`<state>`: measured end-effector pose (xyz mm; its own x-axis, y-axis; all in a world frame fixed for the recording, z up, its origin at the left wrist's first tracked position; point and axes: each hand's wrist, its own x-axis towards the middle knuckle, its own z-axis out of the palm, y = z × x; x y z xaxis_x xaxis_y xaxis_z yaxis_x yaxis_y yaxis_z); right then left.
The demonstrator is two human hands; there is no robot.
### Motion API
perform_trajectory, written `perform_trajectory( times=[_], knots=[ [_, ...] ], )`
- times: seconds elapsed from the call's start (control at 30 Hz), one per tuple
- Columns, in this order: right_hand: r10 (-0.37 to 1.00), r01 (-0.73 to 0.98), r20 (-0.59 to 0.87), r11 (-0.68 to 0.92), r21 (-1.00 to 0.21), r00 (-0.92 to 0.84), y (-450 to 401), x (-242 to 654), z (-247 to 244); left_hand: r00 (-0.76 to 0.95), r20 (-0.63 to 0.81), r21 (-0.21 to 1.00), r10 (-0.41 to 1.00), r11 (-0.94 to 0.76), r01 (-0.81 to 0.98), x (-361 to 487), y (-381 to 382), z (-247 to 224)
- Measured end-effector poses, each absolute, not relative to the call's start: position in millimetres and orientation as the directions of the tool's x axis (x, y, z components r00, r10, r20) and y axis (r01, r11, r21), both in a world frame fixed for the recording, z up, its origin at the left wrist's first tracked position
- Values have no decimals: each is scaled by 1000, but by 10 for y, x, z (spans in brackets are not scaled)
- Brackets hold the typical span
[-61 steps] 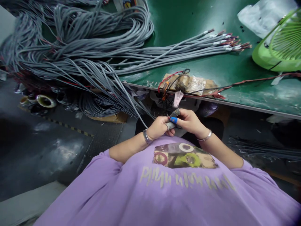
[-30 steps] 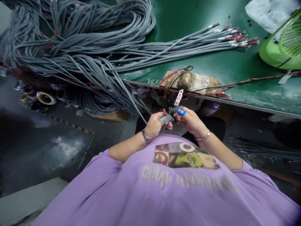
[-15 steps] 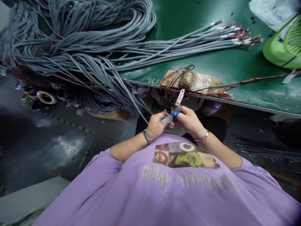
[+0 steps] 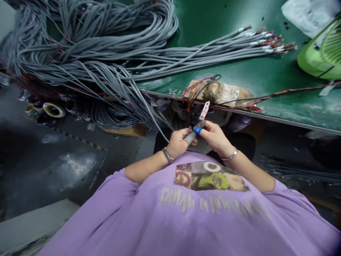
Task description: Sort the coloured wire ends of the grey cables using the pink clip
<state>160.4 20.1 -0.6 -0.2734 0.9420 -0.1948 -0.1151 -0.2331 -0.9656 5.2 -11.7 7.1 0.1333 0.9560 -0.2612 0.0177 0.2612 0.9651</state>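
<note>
Close in front of my shirt, my left hand [image 4: 178, 144] is closed around the end of a grey cable [image 4: 160, 128], which runs down to it from the bundle on the table. Thin reddish wires [image 4: 190, 128] show at its fingertips. My right hand [image 4: 215, 138] meets it there, thumb and forefinger pinched at these wires; the exact grip is hidden. Grey wraps cover some fingertips, and blue tape [image 4: 197, 130] is round the right thumb. Just beyond the fingers a pale pink slotted piece [image 4: 204, 111] sticks up by the table edge.
A large heap of grey cables [image 4: 93, 46] covers the green table's left side, its stripped ends [image 4: 277, 43] pointing right. A taped wooden block [image 4: 229, 93] with red and black wires sits at the edge. A green fan [image 4: 321, 53] and plastic bag [image 4: 309, 16] are right.
The fingertips of both hands have shifted slightly and come closer together around the wires. The view has moved a little; the cables on the table lie as before.
</note>
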Motion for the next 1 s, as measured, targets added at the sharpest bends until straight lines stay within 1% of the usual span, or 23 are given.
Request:
perform_trajectory(
  times=[0.17,0.27,0.43,0.67,0.77,0.9,1.0],
  knots=[
    [953,-191,-172,-222,-956,-248,161,1621,-49,96,-236,969,967,242,-54,65,-121,67],
    [952,-206,-173,-227,-952,-252,168,1630,-51,111,-239,968,965,246,-55,75,-123,75],
    [948,-169,-151,-204,-964,-281,185,1617,-9,151,-264,962,953,272,-35,85,-124,75],
    [939,-159,-139,-196,-968,-315,205,1624,33,143,-249,964,958,259,-59,81,-137,75],
    [935,-123,-134,-183,-975,-330,208,1640,48,152,-251,962,956,263,-66,84,-139,74],
    [962,-114,-105,-138,-984,-254,172,1622,32,135,-261,958,956,274,-88,89,-133,82],
    [968,-169,-133,-171,-971,-214,140,1586,-10,97,-262,956,960,272,-106,96,-126,84]
  ],
)
